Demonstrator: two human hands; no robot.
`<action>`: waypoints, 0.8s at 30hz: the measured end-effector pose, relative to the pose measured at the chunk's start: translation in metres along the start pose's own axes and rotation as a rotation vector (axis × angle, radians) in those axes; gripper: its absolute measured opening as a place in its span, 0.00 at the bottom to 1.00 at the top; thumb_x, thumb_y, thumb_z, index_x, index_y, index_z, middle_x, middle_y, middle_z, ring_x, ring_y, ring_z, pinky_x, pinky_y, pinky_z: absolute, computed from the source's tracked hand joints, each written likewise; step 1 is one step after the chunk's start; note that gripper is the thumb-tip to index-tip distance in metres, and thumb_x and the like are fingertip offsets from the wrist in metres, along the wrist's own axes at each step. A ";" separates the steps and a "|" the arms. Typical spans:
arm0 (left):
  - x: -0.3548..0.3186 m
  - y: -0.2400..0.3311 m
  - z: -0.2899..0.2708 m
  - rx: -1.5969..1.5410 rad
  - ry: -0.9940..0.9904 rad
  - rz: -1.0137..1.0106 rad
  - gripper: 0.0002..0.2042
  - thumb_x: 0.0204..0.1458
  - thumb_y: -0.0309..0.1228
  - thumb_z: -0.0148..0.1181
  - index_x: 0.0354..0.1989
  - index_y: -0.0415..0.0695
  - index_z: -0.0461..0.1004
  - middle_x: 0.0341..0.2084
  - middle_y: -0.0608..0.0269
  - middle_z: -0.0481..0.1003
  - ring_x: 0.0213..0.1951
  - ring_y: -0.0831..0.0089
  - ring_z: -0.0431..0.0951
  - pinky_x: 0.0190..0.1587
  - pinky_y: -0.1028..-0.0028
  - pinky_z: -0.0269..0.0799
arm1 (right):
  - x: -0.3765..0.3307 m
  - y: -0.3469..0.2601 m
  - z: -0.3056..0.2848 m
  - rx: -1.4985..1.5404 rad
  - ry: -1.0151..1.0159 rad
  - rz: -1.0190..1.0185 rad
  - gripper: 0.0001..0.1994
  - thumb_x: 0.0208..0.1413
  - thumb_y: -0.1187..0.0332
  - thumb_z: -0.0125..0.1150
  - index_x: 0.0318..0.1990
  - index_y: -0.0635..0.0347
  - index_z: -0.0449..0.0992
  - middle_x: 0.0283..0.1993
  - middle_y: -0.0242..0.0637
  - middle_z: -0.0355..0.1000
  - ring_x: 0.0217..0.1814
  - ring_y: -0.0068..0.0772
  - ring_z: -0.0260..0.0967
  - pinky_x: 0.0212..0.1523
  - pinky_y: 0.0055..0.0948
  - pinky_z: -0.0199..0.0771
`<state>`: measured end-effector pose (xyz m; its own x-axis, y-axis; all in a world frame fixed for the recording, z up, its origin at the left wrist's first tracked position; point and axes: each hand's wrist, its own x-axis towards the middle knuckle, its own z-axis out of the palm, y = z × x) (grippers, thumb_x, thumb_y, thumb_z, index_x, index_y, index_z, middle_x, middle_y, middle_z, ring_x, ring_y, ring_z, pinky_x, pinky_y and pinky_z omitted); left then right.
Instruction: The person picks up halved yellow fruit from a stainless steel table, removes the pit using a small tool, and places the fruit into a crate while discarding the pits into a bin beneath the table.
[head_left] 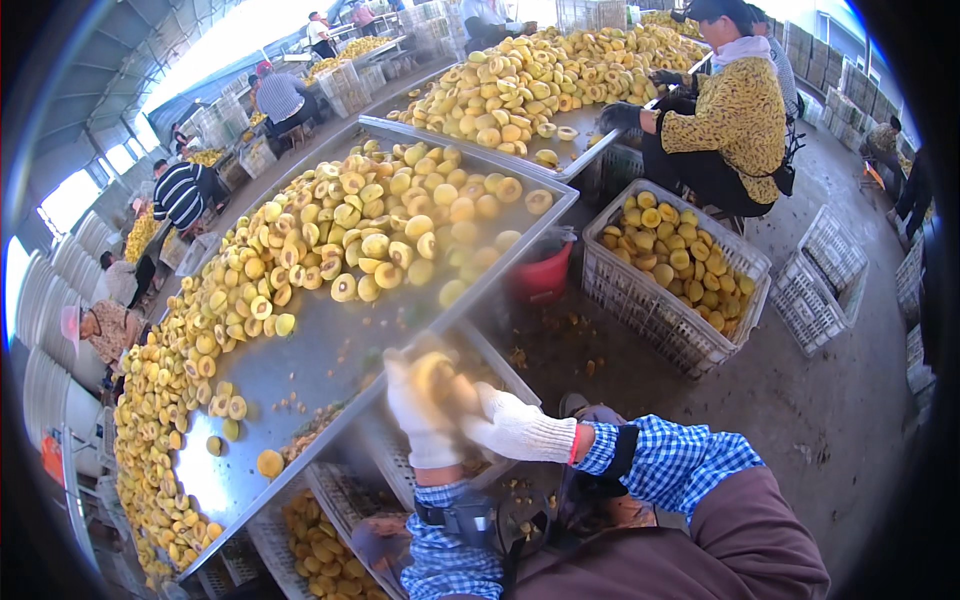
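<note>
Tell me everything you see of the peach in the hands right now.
The peach is yellow and roundish, blurred, so cut or whole cannot be told. It sits between the left hand and the right hand, both in white knit gloves, which cover its lower part. It is held up beside the edge of the metal table, above a white plastic crate.

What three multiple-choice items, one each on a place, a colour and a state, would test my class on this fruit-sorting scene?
1. Where does the red bucket stand?
A. between metal table and white crate
B. on the table
C. inside the crate

2. The person's gloves are
A. black
B. white
C. blue

3. The yellow fruit is
A. lying on the floor
B. held in both hands
C. resting in the bucket

Answers: A, it sits in that gap; B, left hand and right hand wear white; B, both hands grip it.
</note>
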<state>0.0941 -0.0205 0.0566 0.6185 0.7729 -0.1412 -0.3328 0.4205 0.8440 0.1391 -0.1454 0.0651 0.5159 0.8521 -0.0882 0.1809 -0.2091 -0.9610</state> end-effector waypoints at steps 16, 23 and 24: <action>0.000 -0.017 -0.012 0.364 0.027 0.506 0.18 0.63 0.43 0.43 0.36 0.39 0.69 0.36 0.52 0.76 0.32 0.67 0.77 0.36 0.69 0.74 | -0.001 0.010 -0.007 0.848 -0.517 0.256 0.07 0.60 0.65 0.51 0.33 0.55 0.64 0.20 0.26 0.62 0.14 0.19 0.58 0.14 0.19 0.60; 0.002 0.005 -0.008 0.236 -0.028 0.028 0.23 0.63 0.49 0.40 0.36 0.37 0.69 0.34 0.51 0.76 0.31 0.64 0.77 0.34 0.69 0.74 | -0.001 0.002 -0.007 0.877 -0.487 0.339 0.07 0.60 0.65 0.52 0.31 0.54 0.64 0.19 0.25 0.60 0.13 0.18 0.57 0.12 0.20 0.58; 0.002 0.001 -0.010 0.234 0.000 0.090 0.22 0.63 0.47 0.40 0.36 0.37 0.70 0.34 0.52 0.76 0.31 0.66 0.77 0.35 0.69 0.74 | -0.002 0.001 -0.006 0.878 -0.490 0.339 0.07 0.60 0.65 0.52 0.31 0.54 0.64 0.19 0.25 0.60 0.13 0.18 0.57 0.12 0.20 0.58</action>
<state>0.0881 -0.0137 0.0518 0.5938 0.8024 -0.0598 -0.2132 0.2285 0.9499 0.1431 -0.1499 0.0654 -0.0033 0.9556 -0.2948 -0.6779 -0.2188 -0.7018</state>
